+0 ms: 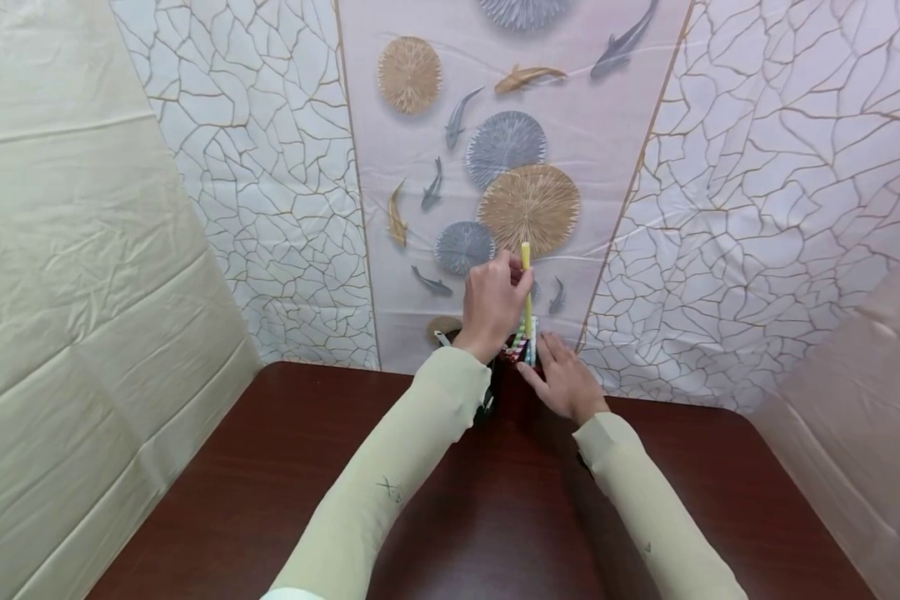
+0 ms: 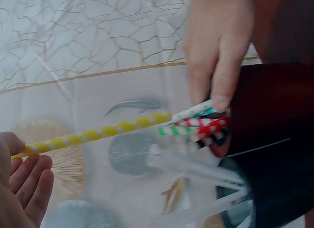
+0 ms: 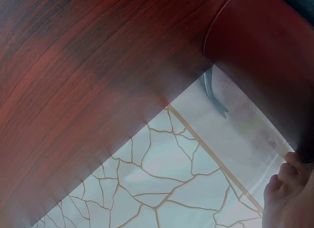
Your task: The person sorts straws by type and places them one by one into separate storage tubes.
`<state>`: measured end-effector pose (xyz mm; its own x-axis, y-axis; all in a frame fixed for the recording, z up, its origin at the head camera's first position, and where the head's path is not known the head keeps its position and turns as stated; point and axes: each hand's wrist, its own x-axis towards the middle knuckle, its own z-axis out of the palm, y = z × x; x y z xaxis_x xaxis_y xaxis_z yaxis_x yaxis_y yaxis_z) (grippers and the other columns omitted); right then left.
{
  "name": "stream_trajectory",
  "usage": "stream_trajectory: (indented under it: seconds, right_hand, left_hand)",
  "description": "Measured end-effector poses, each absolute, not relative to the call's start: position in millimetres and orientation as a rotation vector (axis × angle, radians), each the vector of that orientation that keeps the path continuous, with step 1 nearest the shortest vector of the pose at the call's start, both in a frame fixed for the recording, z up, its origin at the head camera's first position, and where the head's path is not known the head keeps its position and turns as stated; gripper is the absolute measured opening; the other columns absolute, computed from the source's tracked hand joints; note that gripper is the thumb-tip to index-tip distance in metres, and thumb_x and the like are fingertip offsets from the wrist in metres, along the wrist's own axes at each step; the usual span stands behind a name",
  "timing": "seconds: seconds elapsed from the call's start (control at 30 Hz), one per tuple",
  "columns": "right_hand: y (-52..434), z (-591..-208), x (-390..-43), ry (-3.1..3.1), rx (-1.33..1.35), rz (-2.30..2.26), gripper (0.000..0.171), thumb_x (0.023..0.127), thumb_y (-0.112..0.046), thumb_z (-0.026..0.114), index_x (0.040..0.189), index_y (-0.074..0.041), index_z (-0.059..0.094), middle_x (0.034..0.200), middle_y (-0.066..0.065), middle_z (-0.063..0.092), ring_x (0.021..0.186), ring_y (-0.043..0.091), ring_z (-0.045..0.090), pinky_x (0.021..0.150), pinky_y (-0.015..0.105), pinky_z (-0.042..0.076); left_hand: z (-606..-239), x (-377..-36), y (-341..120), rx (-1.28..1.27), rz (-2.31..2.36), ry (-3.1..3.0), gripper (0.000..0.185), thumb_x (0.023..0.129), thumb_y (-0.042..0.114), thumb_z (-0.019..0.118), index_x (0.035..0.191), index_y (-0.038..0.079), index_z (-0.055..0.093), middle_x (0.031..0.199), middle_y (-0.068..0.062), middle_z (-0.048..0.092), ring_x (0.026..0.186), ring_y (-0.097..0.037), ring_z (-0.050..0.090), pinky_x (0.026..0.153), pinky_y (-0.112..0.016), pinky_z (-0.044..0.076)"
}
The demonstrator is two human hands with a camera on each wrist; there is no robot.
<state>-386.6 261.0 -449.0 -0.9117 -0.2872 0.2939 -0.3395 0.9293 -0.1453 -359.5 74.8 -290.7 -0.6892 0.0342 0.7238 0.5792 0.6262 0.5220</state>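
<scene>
Against patterned wallpaper (image 1: 757,208), left hand (image 1: 492,304) pinches a yellow white-dotted straw (image 1: 526,275); right hand (image 1: 562,379) rests relaxed on striped straws (image 2: 196,126).

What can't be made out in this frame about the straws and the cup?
- Cup: head view, hidden behind both hands; wrist views cut it off.
- Straw count: too small in head view, blurred and bunched in left wrist view.
- Right hand: whether it grips the cup or straws; fingers overlap.
- Left hand pinches the yellow straw; its lower end is hidden.
</scene>
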Motion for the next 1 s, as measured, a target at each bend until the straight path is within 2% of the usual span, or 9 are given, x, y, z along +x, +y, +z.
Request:
stream_trajectory:
  seconds: [0.23, 0.43, 0.6, 0.8, 1.0]
  right_hand:
    - [257.2, -451.2, -382.9, -2.808, 0.468, 0.293, 0.085, 0.110, -0.061, 0.036, 0.166, 0.002, 0.024, 0.173, 0.024, 0.025, 0.161, 0.042, 0.026, 0.129, 0.058, 0.029]
    - [255.5, -451.1, -382.4, -2.822, 0.478, 0.290, 0.085, 0.111, -0.061, 0.033, 0.167, 0.002, 0.020, 0.174, 0.024, 0.022, 0.162, 0.044, 0.023, 0.130, 0.059, 0.027]
    - [255.4, -447.7, -383.8, -2.840, 0.475, 0.273, 0.087, 0.111, -0.063, 0.030, 0.167, 0.002, 0.018, 0.175, 0.025, 0.019, 0.162, 0.044, 0.020, 0.130, 0.059, 0.025]
    - [256.5, -446.1, -386.5, -2.857, 0.481, 0.275, 0.089, 0.110, -0.065, 0.029, 0.167, 0.003, 0.017, 0.175, 0.025, 0.017, 0.163, 0.045, 0.019, 0.131, 0.059, 0.024]
    - [259.1, -445.5, -389.0, -2.893, 0.481, 0.277, 0.092, 0.109, -0.068, 0.026, 0.168, 0.002, 0.015, 0.176, 0.025, 0.014, 0.163, 0.044, 0.016, 0.131, 0.060, 0.023]
  left_hand:
    - [-315.1, -365.1, 77.2, -0.436, -1.001, -2.235, 0.014, 0.101, 0.022, 0.072, 0.100, 0.009, 0.076, 0.092, -0.002, 0.080, 0.085, -0.019, 0.075, 0.080, -0.035, 0.058]
    - [-319.5, -363.7, 71.0, -0.512, -0.958, -2.383, 0.035, 0.102, 0.031, 0.071, 0.123, 0.003, 0.071, 0.116, -0.011, 0.078, 0.106, -0.029, 0.074, 0.096, -0.044, 0.056]
    - [-310.8, -360.1, 58.5, -0.576, -0.924, -2.363, 0.044, 0.103, 0.033, 0.070, 0.130, -0.002, 0.068, 0.123, -0.016, 0.076, 0.114, -0.031, 0.074, 0.099, -0.041, 0.060]
    - [-306.1, -357.5, 38.8, -0.654, -0.835, -2.347, 0.042, 0.103, 0.030, 0.068, 0.130, -0.002, 0.067, 0.124, -0.018, 0.075, 0.114, -0.031, 0.074, 0.098, -0.039, 0.060]
    - [-311.4, -349.6, 11.0, -0.773, -0.711, -2.416, 0.051, 0.105, 0.028, 0.063, 0.144, -0.004, 0.060, 0.144, -0.022, 0.066, 0.133, -0.036, 0.065, 0.113, -0.044, 0.053]
